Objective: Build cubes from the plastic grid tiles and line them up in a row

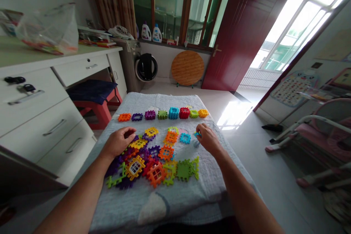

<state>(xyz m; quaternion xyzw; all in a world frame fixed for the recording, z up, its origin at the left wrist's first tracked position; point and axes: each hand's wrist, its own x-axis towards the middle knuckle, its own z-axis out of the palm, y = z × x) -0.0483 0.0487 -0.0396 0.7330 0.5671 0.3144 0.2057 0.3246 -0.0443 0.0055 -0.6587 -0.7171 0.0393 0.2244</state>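
Note:
My right hand (207, 137) pinches a small blue plastic interlocking block (196, 134) just above the cloth. Left of it lies a light blue square block (185, 138). My left hand (120, 140) is at the far left of a loose heap, its fingers loosely bent with a gap before the thumb and nothing seen between them. In the heap are a yellow block with a white window (135, 167), an orange-red block (156, 174), purple blocks and a green square block (185, 170). Behind runs a row of colour-sorted blocks, from an orange block (124, 117) to a yellow stack (203, 113).
A grey-blue cloth (153, 204) covers the low table. On the left are a white drawer desk (68, 113) with a plastic bag (52, 31), and a red stool (97, 108). A pink chair (320, 128) stands right; a round wooden board (187, 68) leans on the back wall.

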